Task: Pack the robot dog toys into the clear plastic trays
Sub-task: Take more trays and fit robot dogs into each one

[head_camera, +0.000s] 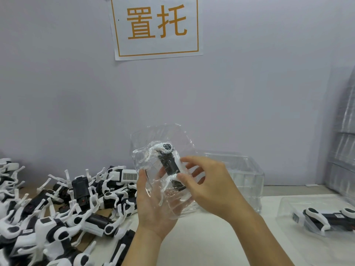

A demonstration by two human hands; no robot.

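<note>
Left hand (pixel 153 206) cupping clear tray (pixel 161 169) from beneath, right hand (pixel 209 185) fingers pinching robot dog (pixel 171 166) inside it

This is a packing station in a small toy factory or assembly workshop. A heap of identical black-and-white robot dog toys (pixel 63 206) lies loose on the white work table (pixel 211 237) at nine o'clock, some on brown cardboard. Clear plastic trays (pixel 240 177) stand stacked at two o'clock, with a taller stack of trays (pixel 343 150) at three o'clock. On the plain pale partition wall (pixel 249 93) at twelve o'clock hangs a printed paper sign (pixel 156 27) with orange Chinese characters, marking the station.
</note>
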